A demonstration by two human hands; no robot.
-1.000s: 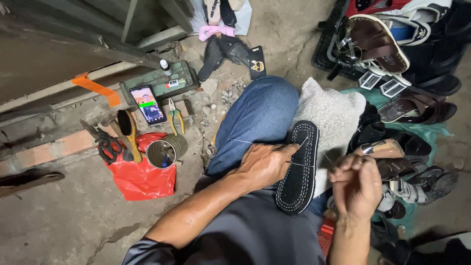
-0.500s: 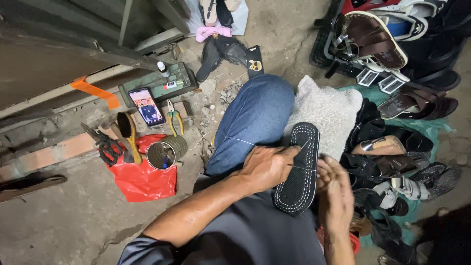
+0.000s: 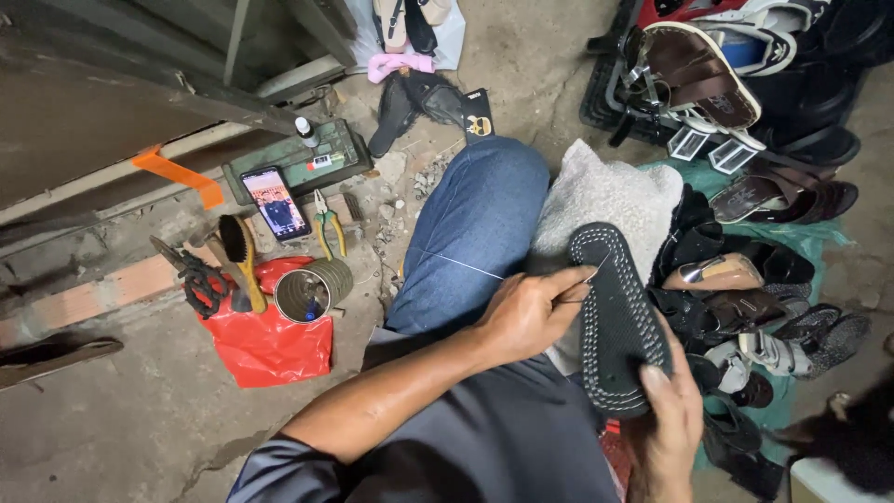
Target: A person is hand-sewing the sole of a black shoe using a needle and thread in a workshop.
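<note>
While the black sole [image 3: 617, 317] lies tread-up at centre right, white stitches ring its rim; left hand [image 3: 531, 312] pinches thread [image 3: 456, 262] at its edge; right hand [image 3: 669, 410] grips its lower end; remaining stitching unclear.

The right hand [image 3: 666, 424] is cut off at the frame's bottom edge; its palm hides behind the black sole [image 3: 616, 317].

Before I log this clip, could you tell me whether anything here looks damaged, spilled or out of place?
Nothing looks spilled or broken. The left hand pinches thread at the edge of the black sole, which the right hand grips at its near end. A phone lies on the dusty ground beside pliers, an exposed spot for it.
</note>
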